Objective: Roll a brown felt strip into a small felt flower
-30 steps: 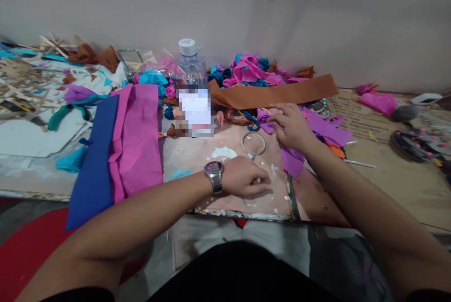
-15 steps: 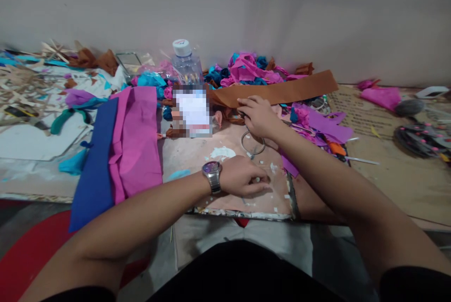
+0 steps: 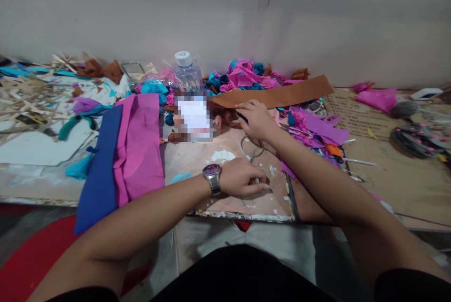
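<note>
My left hand, with a wristwatch on the wrist, rests on the pinkish board with its fingers pinched on a small white bit I cannot make out. My right hand reaches forward, fingers curled on something dark beside the long brown felt strip. A thin metal ring lies on the board just below that hand. Purple paper scraps lie to its right.
A plastic water bottle stands behind a blurred white card. Folded pink and blue sheets lie at the left. Crumpled pink and teal paper piles against the wall. Wooden sticks litter the far left; a dark tool lies at the right.
My right hand has left the purple scraps and moved left and forward to the brown strip's near edge, over the ring. The left hand has stayed put. The view has tilted slightly.
</note>
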Motion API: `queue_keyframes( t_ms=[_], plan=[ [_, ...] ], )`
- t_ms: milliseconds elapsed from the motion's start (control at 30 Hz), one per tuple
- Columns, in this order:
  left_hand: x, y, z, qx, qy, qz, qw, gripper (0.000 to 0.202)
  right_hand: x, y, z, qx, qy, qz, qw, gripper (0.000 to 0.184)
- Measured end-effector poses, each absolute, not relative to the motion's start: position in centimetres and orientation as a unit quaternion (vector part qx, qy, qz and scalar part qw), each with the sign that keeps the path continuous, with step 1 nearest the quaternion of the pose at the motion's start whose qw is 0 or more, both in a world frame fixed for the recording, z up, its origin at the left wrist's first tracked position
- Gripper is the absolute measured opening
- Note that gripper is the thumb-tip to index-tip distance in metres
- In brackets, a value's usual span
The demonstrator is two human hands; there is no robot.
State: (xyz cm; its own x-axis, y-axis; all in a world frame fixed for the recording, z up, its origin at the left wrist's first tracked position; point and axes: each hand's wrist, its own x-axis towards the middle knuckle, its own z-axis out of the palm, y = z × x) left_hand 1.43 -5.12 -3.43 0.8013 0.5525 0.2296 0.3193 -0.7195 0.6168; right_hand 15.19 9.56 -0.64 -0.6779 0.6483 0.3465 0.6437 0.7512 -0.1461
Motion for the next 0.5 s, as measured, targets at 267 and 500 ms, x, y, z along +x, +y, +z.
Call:
queue_keyframes(
  t_ms=[267, 500],
  plan=[
    [1.5, -5.1, -2.4, 0.865, 0.274, 0.242, 0.344, 0.029, 17.5, 10.3, 2.2, -0.321, -0.897, -0.005, 0.304, 0.036],
    [1.5, -4.6, -2.3, 0.743, 0.378, 0.386, 0.395, 0.049, 19.3, 8.0, 7.7, -0.314, -0.864, -0.054, 0.391, 0.036]
  ],
)
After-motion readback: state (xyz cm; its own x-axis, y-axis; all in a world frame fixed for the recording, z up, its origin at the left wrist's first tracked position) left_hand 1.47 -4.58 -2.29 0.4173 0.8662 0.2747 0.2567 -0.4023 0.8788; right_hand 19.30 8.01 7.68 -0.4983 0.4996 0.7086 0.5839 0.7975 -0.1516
